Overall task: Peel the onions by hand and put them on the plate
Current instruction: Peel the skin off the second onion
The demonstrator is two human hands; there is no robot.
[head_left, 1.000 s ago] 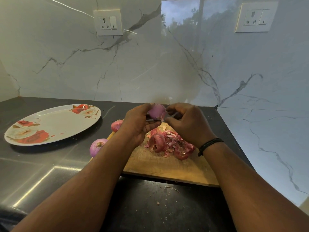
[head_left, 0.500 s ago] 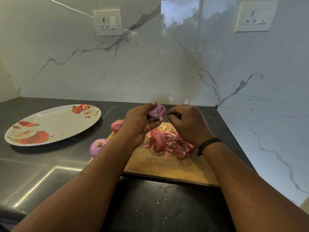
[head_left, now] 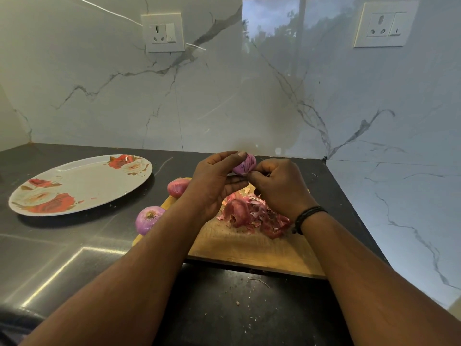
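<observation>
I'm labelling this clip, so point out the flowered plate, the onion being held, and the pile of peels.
flowered plate [head_left: 82, 182]: head view, bare white middle of the dish.
held onion [head_left: 245, 164]: head view, purple skin showing between the hands.
pile of peels [head_left: 252, 216]: head view, middle of the heap on the board.

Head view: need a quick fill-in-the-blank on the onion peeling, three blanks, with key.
1. The small purple onion is held in the grip of the ____ hand, while the right hand picks at it.
2. The pile of red onion skins lies on the wooden ____.
3. The number of onions on the oval floral plate is ____.

Missing words: left; cutting board; zero
</observation>
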